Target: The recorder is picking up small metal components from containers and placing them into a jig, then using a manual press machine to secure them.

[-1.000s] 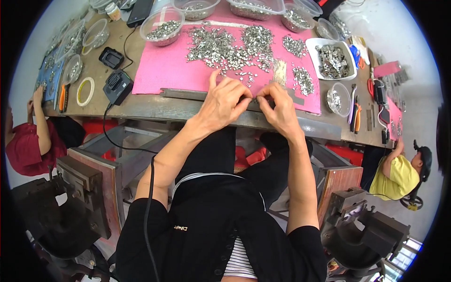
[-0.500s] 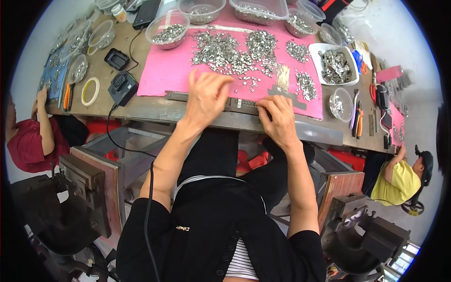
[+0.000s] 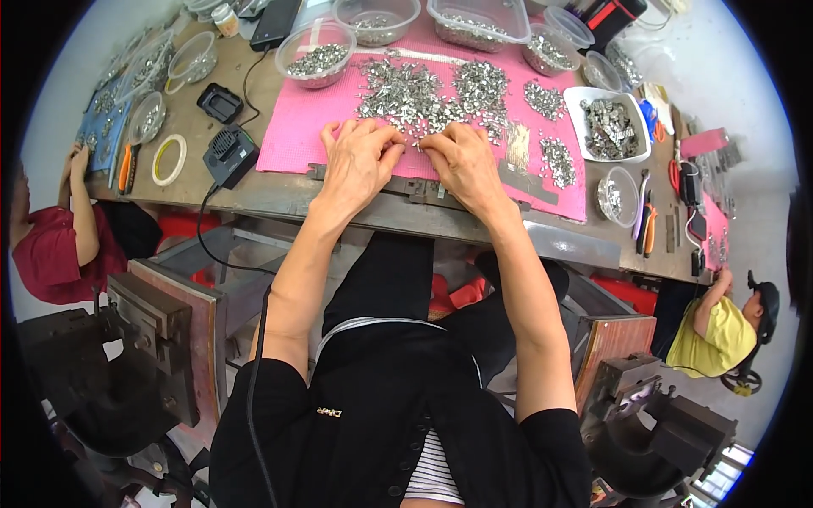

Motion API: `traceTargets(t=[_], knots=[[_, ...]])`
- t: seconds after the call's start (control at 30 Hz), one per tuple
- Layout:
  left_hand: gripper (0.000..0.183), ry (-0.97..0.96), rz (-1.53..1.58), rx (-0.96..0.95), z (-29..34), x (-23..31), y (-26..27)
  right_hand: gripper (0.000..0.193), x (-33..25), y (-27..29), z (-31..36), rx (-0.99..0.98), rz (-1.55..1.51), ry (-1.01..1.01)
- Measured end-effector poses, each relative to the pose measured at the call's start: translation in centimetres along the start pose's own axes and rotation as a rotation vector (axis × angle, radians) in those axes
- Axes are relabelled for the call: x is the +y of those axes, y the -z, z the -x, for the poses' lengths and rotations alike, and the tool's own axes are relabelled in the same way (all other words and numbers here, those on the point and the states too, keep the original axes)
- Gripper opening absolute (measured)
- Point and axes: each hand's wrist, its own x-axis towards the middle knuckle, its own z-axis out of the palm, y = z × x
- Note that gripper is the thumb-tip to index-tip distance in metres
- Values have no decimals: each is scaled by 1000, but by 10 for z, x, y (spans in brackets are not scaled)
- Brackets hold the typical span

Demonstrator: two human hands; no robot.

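Both of my hands are over the near edge of a pile of small silvery metal pieces [image 3: 402,89] on a pink mat [image 3: 284,127]. My left hand [image 3: 360,162] is closed, its thumb and forefinger drawn together at the pile. Close beside it on the right, my right hand [image 3: 467,168] pinches with thumb and forefinger. Anything between the fingertips is too small or too hidden to name. Below the hands, a dark metal bar fixture [image 3: 417,190] lies along the table's front edge, partly covered by them.
Clear tubs of metal parts [image 3: 316,55] line the back; a white tray of parts [image 3: 608,125] stands right. A black charger [image 3: 230,157], a tape roll [image 3: 166,160] and orange-handled pliers [image 3: 649,229] lie around. Co-workers sit left [image 3: 59,254] and right [image 3: 711,330]. A cable [image 3: 262,372] hangs by my left arm.
My right hand has left the bar fixture and moved left and away from me to the pile. My left hand has lowered slightly, its fingers now at the pieces. The view has shifted a little.
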Motion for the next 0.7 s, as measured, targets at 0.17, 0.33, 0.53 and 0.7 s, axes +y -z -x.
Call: traceTargets(t=[0.17, 0.33, 0.53, 0.7], knots=[[8, 22, 26, 19, 0, -1, 2, 11, 2, 7, 6, -23, 8, -33], [8, 30, 25, 17, 1, 2, 3, 12, -1, 8, 4, -16, -25, -60], [11, 31, -74, 35, 4, 3, -2, 13, 3, 12, 6, -29, 33, -28], [9, 30, -105, 63, 3, 5, -5, 11, 7, 15, 6, -7, -66, -126]])
